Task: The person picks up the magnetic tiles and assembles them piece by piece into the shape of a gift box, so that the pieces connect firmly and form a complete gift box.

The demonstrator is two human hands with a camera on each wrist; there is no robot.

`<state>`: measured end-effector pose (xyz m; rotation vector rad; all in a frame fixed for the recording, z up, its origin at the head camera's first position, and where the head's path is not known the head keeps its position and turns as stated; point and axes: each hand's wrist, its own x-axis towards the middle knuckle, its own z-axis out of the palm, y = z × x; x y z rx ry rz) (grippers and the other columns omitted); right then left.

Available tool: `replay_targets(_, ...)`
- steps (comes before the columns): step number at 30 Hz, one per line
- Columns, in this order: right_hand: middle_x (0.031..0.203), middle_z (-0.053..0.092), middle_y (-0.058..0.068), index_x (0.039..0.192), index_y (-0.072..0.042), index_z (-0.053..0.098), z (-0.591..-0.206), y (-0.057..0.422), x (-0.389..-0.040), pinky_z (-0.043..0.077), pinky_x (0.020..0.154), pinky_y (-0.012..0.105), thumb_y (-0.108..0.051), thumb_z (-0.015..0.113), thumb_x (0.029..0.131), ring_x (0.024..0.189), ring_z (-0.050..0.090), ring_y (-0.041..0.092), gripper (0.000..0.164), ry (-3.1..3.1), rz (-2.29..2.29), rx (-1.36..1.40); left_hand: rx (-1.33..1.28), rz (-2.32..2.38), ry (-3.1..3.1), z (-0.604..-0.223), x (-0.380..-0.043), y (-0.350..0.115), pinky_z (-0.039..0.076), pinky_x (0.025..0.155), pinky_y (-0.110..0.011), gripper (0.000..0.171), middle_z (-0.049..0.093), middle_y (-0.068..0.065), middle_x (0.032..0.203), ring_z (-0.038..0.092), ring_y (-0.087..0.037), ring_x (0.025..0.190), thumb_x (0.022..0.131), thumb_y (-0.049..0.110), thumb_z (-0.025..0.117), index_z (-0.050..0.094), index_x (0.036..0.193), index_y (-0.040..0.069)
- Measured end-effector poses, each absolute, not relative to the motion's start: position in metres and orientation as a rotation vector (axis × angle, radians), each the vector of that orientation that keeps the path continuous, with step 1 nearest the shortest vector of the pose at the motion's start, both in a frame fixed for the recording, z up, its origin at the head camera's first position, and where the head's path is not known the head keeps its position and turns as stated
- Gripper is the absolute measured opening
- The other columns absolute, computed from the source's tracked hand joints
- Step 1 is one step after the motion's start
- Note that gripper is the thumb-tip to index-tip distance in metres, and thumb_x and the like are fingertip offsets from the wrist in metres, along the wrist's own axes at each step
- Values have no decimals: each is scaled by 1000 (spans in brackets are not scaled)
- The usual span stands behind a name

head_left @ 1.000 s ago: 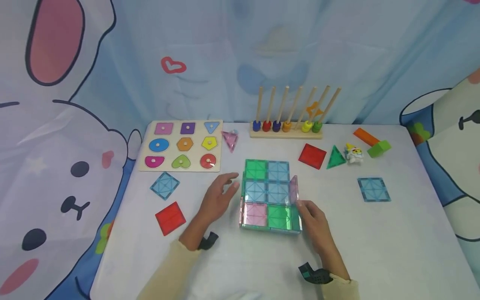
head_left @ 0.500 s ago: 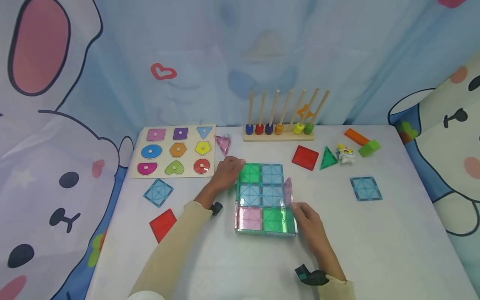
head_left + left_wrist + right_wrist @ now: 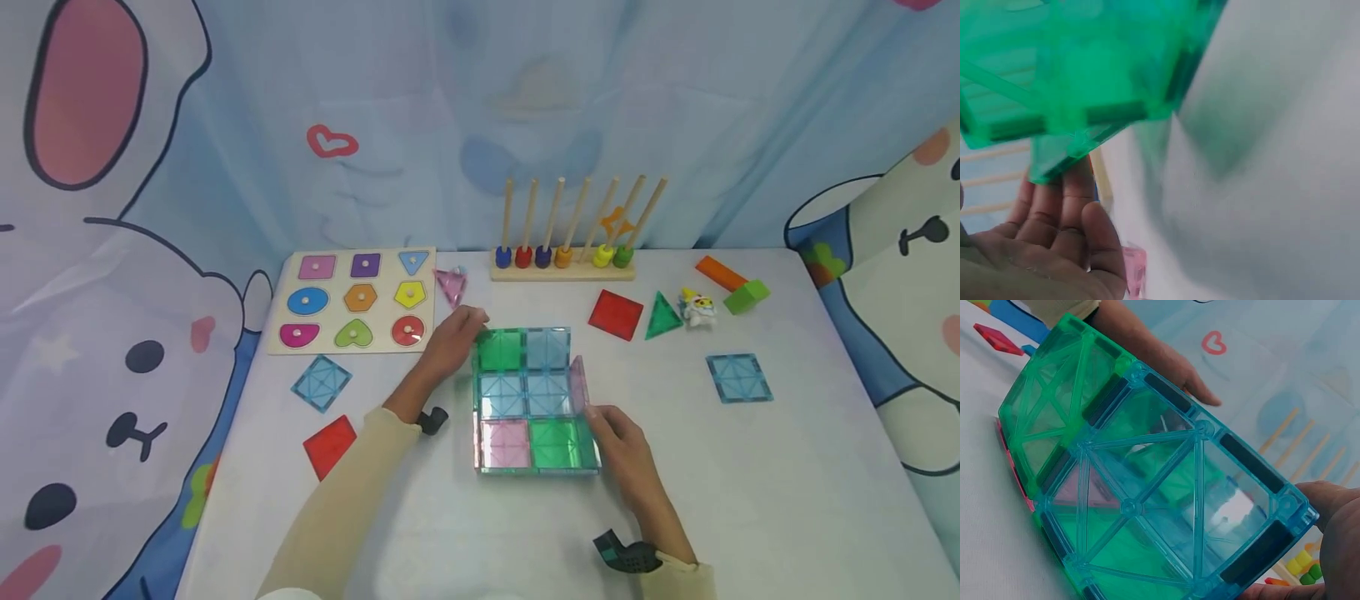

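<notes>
A box-like structure of translucent magnetic tiles (image 3: 504, 396) in green, blue and pink stands on the table. One pink tile (image 3: 577, 383) rises upright at its right side. My left hand (image 3: 450, 340) touches the far left corner; in the left wrist view, its nearly straight fingers (image 3: 1044, 209) reach behind a green tile (image 3: 1075, 150). My right hand (image 3: 626, 450) holds the near right side, thumb and fingers around the edge. The right wrist view shows a blue tile wall (image 3: 1141, 500) beside a green tile (image 3: 1047, 387), with the right fingers at the blue tile's corner.
Left lie a shape puzzle board (image 3: 351, 343), a blue tile (image 3: 322, 383) and a red tile (image 3: 330, 446). Behind stand a peg stacker (image 3: 562, 274) and a pink triangle (image 3: 452, 286). Rightward are a red tile (image 3: 616, 315), green triangle (image 3: 663, 317), small figure (image 3: 698, 309), blocks (image 3: 746, 297) and blue tile (image 3: 738, 378).
My left hand has moved from beside the structure's left side forward to its far left corner and touches it there. The right hand keeps its hold on the near right side.
</notes>
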<state>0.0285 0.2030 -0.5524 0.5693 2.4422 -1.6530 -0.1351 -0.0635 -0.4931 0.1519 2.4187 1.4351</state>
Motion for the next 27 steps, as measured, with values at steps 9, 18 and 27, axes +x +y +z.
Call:
replay_targets(9,127,56,5,118,-15,58,-551,199,23,33,103,54,-80,40,78,126,45,27,78,2431,-1655,533,292,1453,2526,-486,-90,-75,45,96,-40,44,61,13,110,54,-10,109,94,62,34,59,111,31)
replay_targets(18,126,56,6,117,-15,58,-544,192,20,35,103,53,-77,41,81,124,47,27,73,2425,-1632,537,30,1008,3001,-496,-27,-130,37,98,-47,40,50,7,130,42,-16,124,87,42,63,53,123,27)
replay_targets(27,132,52,10,124,-12,54,-517,194,29,34,103,52,-67,38,89,127,44,29,68,2430,-1544,523,-77,456,3032,-518,49,-220,29,94,-66,85,25,-8,152,20,-37,136,68,36,83,40,142,27)
